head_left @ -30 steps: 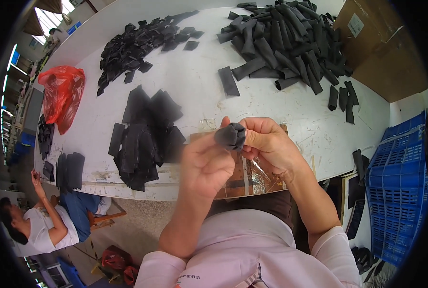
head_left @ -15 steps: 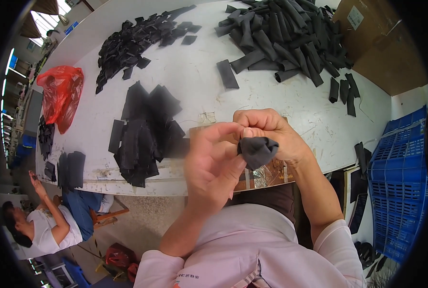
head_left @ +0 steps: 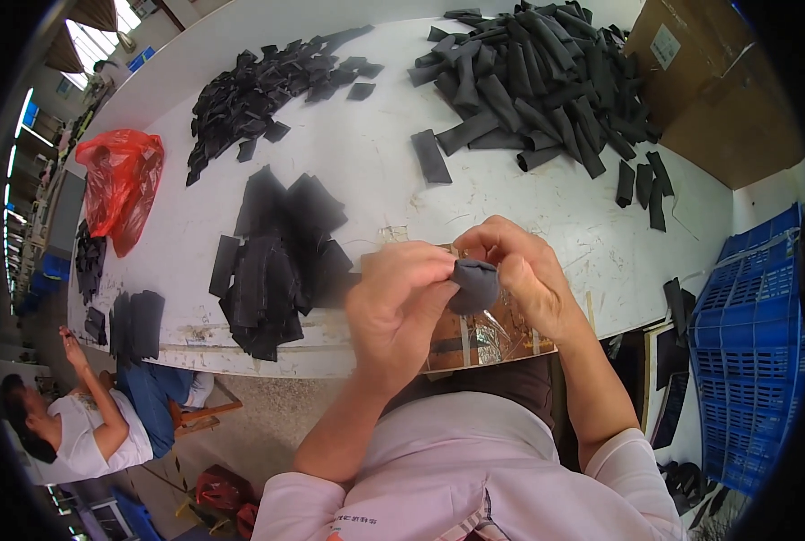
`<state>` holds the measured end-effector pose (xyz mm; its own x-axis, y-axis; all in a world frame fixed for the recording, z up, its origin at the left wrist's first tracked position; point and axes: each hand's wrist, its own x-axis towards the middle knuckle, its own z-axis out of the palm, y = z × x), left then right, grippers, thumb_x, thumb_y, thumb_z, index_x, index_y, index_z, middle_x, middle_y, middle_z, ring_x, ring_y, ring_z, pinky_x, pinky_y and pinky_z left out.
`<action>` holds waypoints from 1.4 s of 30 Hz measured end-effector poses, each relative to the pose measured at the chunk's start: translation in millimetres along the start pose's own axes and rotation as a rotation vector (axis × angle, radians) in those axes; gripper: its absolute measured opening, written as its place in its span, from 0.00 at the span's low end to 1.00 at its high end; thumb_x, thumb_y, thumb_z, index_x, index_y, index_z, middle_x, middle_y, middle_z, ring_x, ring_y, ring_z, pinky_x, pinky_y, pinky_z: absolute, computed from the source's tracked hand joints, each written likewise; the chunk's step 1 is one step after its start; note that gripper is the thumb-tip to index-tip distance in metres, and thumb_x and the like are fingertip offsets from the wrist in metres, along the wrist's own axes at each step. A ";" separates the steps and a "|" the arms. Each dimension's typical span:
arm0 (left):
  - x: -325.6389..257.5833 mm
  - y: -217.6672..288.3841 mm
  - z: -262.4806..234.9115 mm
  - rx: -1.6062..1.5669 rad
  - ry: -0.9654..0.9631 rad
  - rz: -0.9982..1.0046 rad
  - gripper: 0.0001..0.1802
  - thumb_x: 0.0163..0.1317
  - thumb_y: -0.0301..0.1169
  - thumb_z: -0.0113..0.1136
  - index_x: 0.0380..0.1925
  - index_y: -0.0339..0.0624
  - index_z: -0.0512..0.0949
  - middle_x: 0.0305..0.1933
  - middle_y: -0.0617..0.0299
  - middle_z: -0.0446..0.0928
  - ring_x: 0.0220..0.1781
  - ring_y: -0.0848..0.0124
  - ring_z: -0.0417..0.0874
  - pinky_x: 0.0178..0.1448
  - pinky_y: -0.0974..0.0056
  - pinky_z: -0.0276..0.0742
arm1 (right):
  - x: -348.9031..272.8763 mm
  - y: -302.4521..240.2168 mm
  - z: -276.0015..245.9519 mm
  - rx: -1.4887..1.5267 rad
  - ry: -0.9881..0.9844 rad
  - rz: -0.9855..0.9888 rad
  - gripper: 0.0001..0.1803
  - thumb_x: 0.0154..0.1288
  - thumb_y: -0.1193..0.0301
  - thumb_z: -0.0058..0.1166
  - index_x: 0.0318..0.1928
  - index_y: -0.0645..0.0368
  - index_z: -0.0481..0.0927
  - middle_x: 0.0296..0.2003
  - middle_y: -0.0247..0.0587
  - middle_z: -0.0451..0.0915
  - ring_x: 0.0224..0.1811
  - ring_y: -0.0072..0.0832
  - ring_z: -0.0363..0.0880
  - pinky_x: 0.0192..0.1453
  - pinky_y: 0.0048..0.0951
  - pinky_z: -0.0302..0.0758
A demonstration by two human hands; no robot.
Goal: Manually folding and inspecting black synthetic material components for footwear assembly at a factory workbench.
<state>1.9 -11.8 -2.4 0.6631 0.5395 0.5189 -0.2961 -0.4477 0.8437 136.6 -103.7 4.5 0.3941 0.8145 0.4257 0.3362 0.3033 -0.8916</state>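
The dark cloth piece (head_left: 476,290) is above the brown board (head_left: 446,353), its folded, puckered end turned up and its rounded side facing the wearer. The left hand (head_left: 402,307), above the board's left part, is closed in a pinch, thumb and fingers gripping the cloth's left edge. The right hand (head_left: 530,281), above the board's right part, is half curled, its thumb just beside the cloth; whether its fingertips grip it, I cannot tell.

The board lies at the near edge of the white table (head_left: 366,171). Left of the board is a stack of flat dark pieces (head_left: 262,279); beyond it to the left, a heap of small dark pieces (head_left: 262,95) and, farther out, a red plastic bag (head_left: 123,185). Beyond the board to the right are a pile of dark tubes (head_left: 538,86) and a cardboard box (head_left: 709,104). Right of the board stands a blue crate (head_left: 747,352). Well to the board's left sits a co-worker (head_left: 100,424).
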 end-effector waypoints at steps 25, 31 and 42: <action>21.7 17.6 11.5 -0.172 -0.146 -0.210 0.05 0.49 0.19 0.60 0.28 0.32 0.76 0.31 0.58 0.76 0.33 0.79 0.74 0.35 0.76 0.70 | -25.7 29.1 6.2 -0.262 -0.194 -0.098 0.08 0.59 0.68 0.49 0.36 0.58 0.73 0.22 0.42 0.72 0.24 0.39 0.72 0.27 0.34 0.70; 11.8 5.4 9.4 0.004 -0.156 -0.182 0.06 0.49 0.20 0.60 0.29 0.34 0.76 0.34 0.56 0.77 0.36 0.73 0.76 0.40 0.71 0.71 | -33.7 41.8 11.3 -0.313 -0.187 -0.030 0.05 0.56 0.71 0.51 0.29 0.58 0.73 0.21 0.44 0.72 0.23 0.40 0.72 0.25 0.34 0.69; 13.5 8.5 3.4 -0.247 -0.246 -0.129 0.07 0.58 0.20 0.50 0.36 0.30 0.74 0.34 0.54 0.75 0.38 0.73 0.75 0.42 0.72 0.71 | -30.2 39.0 5.2 -0.133 -0.251 0.079 0.06 0.53 0.71 0.53 0.31 0.58 0.75 0.21 0.42 0.72 0.24 0.39 0.72 0.26 0.36 0.69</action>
<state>10.7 -10.7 11.3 0.8422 0.3790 0.3834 -0.3365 -0.1860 0.9231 133.4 -114.0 -44.0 0.2053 0.9349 0.2895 0.4284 0.1801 -0.8854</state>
